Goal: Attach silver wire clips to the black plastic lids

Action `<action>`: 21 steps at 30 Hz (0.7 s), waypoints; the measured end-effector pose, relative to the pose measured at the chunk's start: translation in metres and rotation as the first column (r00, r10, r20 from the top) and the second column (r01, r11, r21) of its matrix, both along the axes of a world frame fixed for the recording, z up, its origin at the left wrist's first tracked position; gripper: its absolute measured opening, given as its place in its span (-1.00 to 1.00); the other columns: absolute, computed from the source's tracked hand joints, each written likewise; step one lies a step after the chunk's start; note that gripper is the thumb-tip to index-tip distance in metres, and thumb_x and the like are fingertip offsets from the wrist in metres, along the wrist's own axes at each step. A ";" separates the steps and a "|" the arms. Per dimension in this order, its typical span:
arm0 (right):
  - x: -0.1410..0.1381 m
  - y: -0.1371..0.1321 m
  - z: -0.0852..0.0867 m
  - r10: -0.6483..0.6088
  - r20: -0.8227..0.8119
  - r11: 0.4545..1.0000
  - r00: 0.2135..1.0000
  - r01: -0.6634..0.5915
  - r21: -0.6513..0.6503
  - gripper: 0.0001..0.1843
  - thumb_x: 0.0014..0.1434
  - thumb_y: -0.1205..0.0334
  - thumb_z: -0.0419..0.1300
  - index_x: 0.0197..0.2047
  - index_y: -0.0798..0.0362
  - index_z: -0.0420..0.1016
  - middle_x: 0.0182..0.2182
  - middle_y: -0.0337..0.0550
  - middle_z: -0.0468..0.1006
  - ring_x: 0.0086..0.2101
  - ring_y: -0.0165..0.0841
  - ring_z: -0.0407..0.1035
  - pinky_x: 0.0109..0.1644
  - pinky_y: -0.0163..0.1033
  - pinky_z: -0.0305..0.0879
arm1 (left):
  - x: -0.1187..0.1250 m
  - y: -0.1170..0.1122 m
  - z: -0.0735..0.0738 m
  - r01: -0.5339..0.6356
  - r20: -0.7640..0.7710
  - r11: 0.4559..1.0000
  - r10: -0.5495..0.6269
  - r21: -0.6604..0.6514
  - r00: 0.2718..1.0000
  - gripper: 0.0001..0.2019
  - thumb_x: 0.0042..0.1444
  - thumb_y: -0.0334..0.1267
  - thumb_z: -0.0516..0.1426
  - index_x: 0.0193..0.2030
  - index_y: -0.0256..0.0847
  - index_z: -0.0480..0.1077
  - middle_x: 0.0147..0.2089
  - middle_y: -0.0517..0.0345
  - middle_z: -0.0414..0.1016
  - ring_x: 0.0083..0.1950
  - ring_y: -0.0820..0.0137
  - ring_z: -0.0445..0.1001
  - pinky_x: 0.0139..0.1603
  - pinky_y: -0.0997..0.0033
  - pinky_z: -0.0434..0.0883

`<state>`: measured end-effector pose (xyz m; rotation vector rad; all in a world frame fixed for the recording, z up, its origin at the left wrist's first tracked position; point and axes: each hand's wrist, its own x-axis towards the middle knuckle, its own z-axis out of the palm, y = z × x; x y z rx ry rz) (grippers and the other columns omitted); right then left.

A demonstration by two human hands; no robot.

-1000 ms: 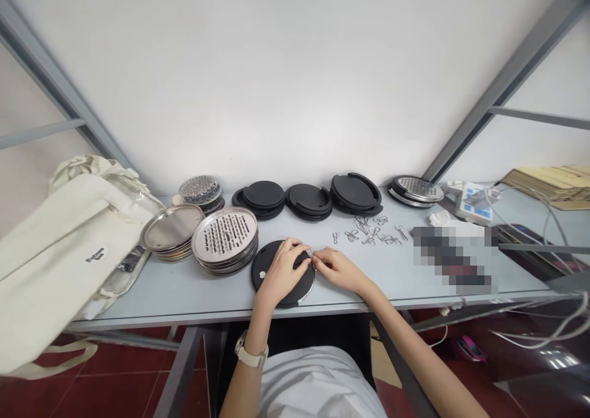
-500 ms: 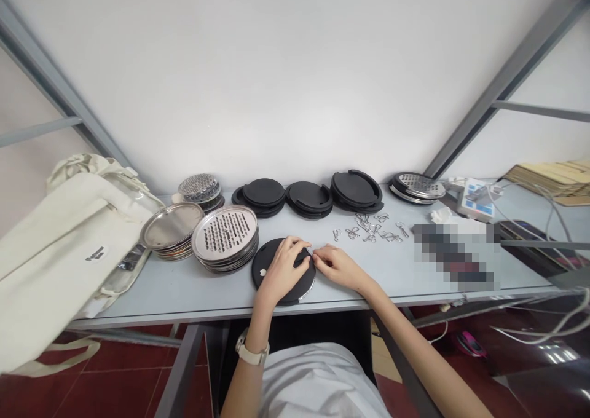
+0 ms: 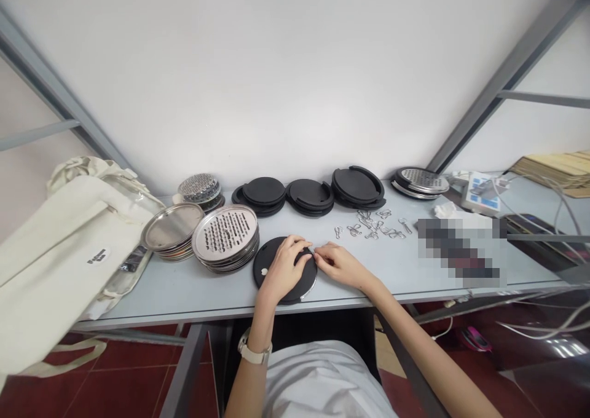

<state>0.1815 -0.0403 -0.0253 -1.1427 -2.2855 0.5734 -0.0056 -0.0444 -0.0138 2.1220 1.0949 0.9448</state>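
A round black disc [image 3: 266,283] with a bright metal rim showing at its lower right lies flat at the table's front. Across it rests my left hand [image 3: 289,267], its fingers bent and pressed together near the right edge. My right hand [image 3: 343,266] pinches a small metal piece at that edge, close to the left fingertips; most of the piece is hidden by the fingers. Several loose wire clips [image 3: 369,224] lie beyond my right hand. Left of the disc stands a stack of round metal graters [image 3: 225,236], beside a stack of plain metal discs [image 3: 173,227].
Stacks of black round holders [image 3: 263,192] line the wall. More graters sit at the back left [image 3: 199,187] and back right [image 3: 421,181]. A cream bag [image 3: 59,240] covers the left end. At the right are white tissue [image 3: 461,215], a white-blue box [image 3: 482,192], cables and boards [image 3: 553,172].
The whole view has shifted slightly. Both hands keep nearly the same hold at the disc's right edge, with only small finger movement.
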 end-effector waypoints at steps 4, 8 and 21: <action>0.000 0.000 -0.001 0.005 0.003 1.000 1.000 -0.005 0.015 -0.64 0.32 0.27 -0.04 -0.54 0.03 0.08 -0.64 -0.36 0.15 -0.53 -0.43 0.15 -0.32 -0.30 0.10 | 0.000 0.000 -0.001 0.004 0.009 1.000 -0.004 -0.002 1.000 -0.74 0.22 -0.41 0.05 0.02 -0.11 0.39 0.01 0.08 0.35 0.00 0.31 0.40 0.15 0.19 0.33; 0.000 0.000 -0.001 0.001 0.012 0.999 1.000 -0.001 0.033 -0.63 0.32 0.26 -0.04 -0.55 0.03 0.11 -0.64 -0.35 0.17 -0.54 -0.43 0.14 -0.31 -0.30 0.12 | 0.000 0.000 0.000 0.009 0.007 1.000 -0.009 -0.008 1.000 -0.75 0.23 -0.41 0.05 0.01 -0.12 0.38 0.01 0.09 0.36 -0.04 0.33 0.41 0.14 0.19 0.34; 0.000 0.000 -0.002 0.002 0.013 0.999 1.000 -0.003 0.042 -0.64 0.33 0.26 -0.05 -0.53 0.03 0.16 -0.62 -0.32 0.24 -0.50 -0.41 0.20 -0.29 -0.29 0.13 | 0.001 -0.001 0.003 0.006 -0.013 1.000 -0.006 -0.013 1.000 -0.77 0.23 -0.40 0.04 -0.02 -0.11 0.38 0.00 0.09 0.38 0.01 0.29 0.38 0.13 0.19 0.34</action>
